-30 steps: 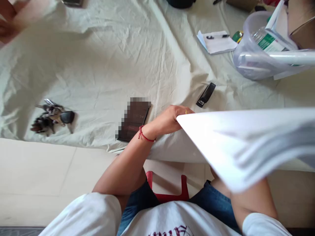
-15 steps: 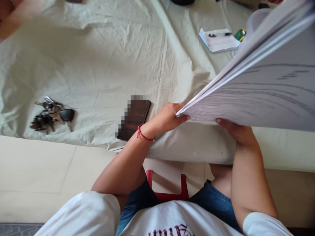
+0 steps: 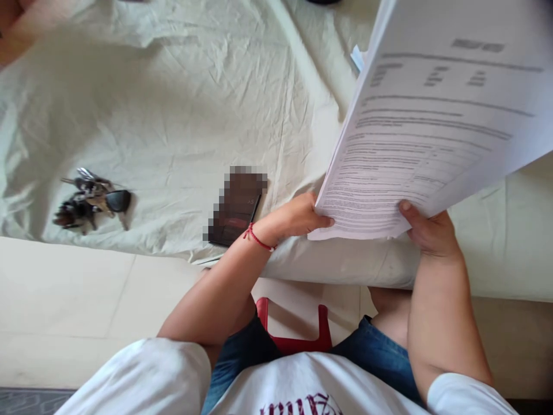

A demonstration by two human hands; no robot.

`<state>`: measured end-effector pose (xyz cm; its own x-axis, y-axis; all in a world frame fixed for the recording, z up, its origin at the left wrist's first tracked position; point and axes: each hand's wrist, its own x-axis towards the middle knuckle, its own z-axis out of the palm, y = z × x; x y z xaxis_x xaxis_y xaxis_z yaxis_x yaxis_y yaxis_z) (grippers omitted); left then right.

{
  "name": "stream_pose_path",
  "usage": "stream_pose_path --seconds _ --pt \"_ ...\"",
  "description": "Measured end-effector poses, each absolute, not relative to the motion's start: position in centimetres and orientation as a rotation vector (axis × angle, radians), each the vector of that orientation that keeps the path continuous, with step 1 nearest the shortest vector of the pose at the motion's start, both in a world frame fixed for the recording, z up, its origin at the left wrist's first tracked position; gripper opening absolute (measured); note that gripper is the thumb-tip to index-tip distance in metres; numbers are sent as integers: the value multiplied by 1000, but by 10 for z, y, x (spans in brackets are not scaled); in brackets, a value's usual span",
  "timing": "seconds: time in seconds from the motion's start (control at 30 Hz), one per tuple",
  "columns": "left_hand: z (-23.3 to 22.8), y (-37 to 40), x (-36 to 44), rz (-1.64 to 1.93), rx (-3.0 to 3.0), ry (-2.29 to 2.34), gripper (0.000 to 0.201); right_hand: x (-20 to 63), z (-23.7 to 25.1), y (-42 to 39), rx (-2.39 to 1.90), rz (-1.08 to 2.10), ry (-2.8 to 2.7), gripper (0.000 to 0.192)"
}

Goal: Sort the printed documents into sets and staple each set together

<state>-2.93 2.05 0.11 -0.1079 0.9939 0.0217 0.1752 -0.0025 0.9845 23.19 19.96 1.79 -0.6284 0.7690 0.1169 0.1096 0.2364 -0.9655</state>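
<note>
The stack of papers [image 3: 432, 127] now stands much steeper than before, and its printed front page faces the camera instead of only the edges. The right hand [image 3: 427, 230], which was hidden under the papers one second ago, now shows at the lower edge. The papers now cover the plastic tub and most of the notepad [image 3: 356, 57].

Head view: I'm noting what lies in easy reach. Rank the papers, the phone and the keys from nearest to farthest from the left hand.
1. Papers: held by the left hand at their lower left corner.
2. Phone: dark, flat on the sheet just left of the wrist.
3. Keys: far left on the sheet.
</note>
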Motion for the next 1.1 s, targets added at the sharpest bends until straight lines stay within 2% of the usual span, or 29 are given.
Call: stream_pose_path --seconds 0.1,0.17,0.3,0.43,0.6,0.73,0.8,0.97,1.1 --pt "9 17 -24 1108 1161 1266 25 237 18 203 -801 1434 -1914 57" --pt "14 17 -23 1174 1060 1247 26 243 15 205 -859 1481 -1921 54" --pt "23 17 -27 1393 830 1455 25 257 5 202 -1000 1617 -1907 45" --pt "33 13 -26 1468 722 1624 16 267 3 198 -1092 1738 -1912 52" --pt "37 15 -20 1466 668 1665 27 270 10 197 -1153 1807 -1938 51" --pt "38 18 -19 1492 597 1656 27 276 13 200 -1161 1823 -2006 57" --pt "39 18 -19 1468 600 1632 29 283 13 204 -1209 1813 -2030 60" --pt "41 16 -15 1303 635 1653 32 285 18 210 -1278 1744 -1852 39" --pt "35 19 -8 1125 631 1672 33 266 21 206 -1261 1609 -1679 38"
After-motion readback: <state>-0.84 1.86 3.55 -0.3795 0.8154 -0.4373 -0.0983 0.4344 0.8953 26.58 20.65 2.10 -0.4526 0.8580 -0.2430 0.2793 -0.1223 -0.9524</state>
